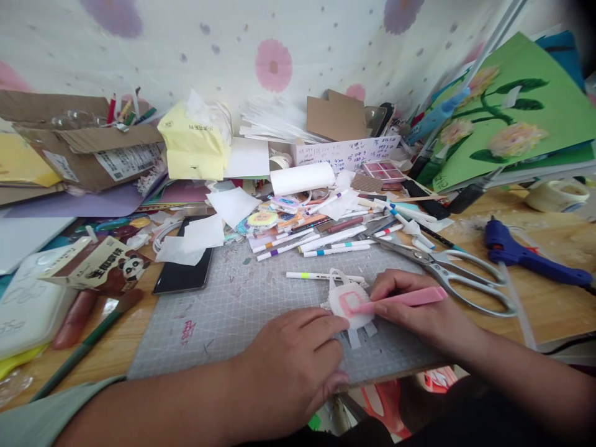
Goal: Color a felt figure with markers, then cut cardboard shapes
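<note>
- Carefully is the word for this step: the right hand (419, 316) has its fingers clamped on a pink pen (403, 299), held low and nearly flat, with the tip resting on a small white paper cutout (350, 305).
- To do it well, I judge the stroke should be short and slow, following the pink outline already on the paper rather than crossing it.
- The left hand (291, 366) lies just beside the cutout on its near side, fingers loosely together and pressed down, their tips at the paper's edge; it grips nothing. Keeping that pressure should stop the piece from sliding under the pen.
- The cutout lies on the grey gridded cutting mat (233, 304), near its front right part, between the two hands.
- It looks roundish and white, with a pink rounded-square shape drawn in its middle, a thin loop-like strip at the top and small tabs sticking out at the bottom. Finer detail is too small to tell.
- A white marker (321, 275) lies on the mat just behind the cutout, and large metal scissors (447, 273) rest to the right on the wooden counter (549, 298), near the pen hand; a wide stroke could knock either.
</note>
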Motion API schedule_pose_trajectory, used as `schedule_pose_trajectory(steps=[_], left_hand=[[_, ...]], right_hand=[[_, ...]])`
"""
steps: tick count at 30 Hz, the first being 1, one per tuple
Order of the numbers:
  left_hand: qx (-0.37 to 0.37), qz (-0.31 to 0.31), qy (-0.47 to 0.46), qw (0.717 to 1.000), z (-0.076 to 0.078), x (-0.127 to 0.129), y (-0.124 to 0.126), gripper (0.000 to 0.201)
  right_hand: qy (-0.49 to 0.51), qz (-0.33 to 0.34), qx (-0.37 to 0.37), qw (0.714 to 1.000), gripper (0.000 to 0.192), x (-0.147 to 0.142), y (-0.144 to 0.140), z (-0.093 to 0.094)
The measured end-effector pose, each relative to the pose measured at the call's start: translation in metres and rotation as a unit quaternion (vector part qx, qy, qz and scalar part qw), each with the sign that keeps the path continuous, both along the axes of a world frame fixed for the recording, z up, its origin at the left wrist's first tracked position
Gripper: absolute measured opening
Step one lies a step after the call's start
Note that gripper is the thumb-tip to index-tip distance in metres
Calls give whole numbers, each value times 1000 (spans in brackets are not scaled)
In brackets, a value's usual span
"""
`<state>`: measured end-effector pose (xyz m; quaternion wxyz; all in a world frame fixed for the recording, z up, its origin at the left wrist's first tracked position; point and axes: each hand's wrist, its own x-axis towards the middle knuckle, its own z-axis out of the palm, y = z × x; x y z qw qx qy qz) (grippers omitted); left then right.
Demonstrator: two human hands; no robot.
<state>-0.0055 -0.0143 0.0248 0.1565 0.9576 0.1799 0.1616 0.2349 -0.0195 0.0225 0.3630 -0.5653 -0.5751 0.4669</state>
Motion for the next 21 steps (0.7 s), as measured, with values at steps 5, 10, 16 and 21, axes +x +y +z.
schedule_pose_trajectory(steps=[5,10,16,21], left_hand=[[0,2,-1,1000,1,-1,0,16],[-3,-3,4,1000,-1,-2,1,16],[-11,-2,6,1000,1,-1,0,16],[-7,6,-1,1000,2,1,1,14]], right_hand=[[-9,9,1,1000,15,-1,-1,3],[-11,-21,-12,1000,17,-2,2,7],[-3,-25,-8,1000,19,-5,3,8],[-13,-31,2,999,19,-8,4,10]])
